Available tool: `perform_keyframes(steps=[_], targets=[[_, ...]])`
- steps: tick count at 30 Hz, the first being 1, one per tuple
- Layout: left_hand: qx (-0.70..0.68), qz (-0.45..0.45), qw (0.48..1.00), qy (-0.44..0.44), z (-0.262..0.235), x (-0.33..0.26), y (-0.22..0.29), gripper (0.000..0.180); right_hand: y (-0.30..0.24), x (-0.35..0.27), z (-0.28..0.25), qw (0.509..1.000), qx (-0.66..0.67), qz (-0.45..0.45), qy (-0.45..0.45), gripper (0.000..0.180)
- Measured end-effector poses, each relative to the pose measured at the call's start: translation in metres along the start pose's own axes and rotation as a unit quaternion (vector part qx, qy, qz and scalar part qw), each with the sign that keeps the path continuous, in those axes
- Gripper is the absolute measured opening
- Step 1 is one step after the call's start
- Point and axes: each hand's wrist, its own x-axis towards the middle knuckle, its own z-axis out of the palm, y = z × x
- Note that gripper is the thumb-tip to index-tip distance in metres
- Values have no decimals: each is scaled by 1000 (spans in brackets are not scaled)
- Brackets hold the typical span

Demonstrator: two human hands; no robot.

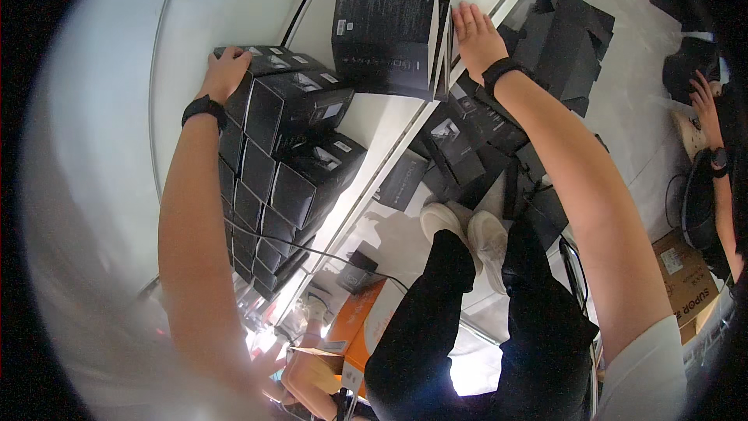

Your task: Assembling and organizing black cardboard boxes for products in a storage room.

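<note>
At the upper left, my left hand (226, 76) is curled over the end of a black box (274, 60) in the top row of a stack. Its fingertips rest on the box's upper face; the thumb side is partly hidden. Below it, more black boxes (300, 109) are piled in rows on a white surface (374, 114). My right hand (478, 40), fingers stretched out, lies flat against the right edge of a pile of flattened black cartons (386, 35). Wristbands sit on both of my wrists.
Loose black cartons (460, 144) lie on the floor below the surface's edge, near my shoes (487, 242). A thin cable (327, 253) crosses the stack's lower part. An orange box (362, 320) stands lower down. At far right are another person's arm (721, 187) and a brown carton (686, 273).
</note>
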Motion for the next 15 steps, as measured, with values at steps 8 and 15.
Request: perform_keyframes(steps=[8, 15], targets=[[-25, 86, 983, 160, -16, -40, 42, 64, 1, -1, 5, 1000, 12, -8, 23, 82], [-100, 133, 957, 236, -1, -185, 119, 89, 2, -3, 9, 1000, 13, -11, 22, 92]])
